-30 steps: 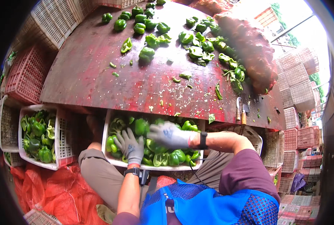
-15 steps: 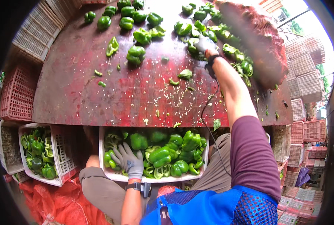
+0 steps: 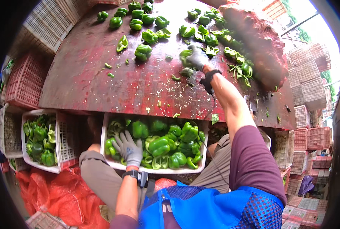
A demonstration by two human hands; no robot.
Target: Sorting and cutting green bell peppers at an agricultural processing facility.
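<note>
Your green pepper (image 3: 185,58) is over the far middle of the table (image 3: 82,84), gripped in the curled, motion-blurred fingers of your right hand (image 3: 198,58). Nearer, your left hand (image 3: 129,149) rests with fingers spread on the peppers at the left of the white crate (image 3: 170,171). Loose peppers (image 3: 143,52) lie farther left, and a full mesh sack (image 3: 259,49) lies far right. Near left, red netting (image 3: 63,202) lies below a smaller-looking crate (image 3: 66,148) of peppers.

From here I see a broad, red-stained table (image 3: 97,89), its far end washed with glare. Pale crates (image 3: 310,78) stand stacked on the right, with green foliage (image 3: 303,35) and blown-out daylight (image 3: 317,28) behind them.
</note>
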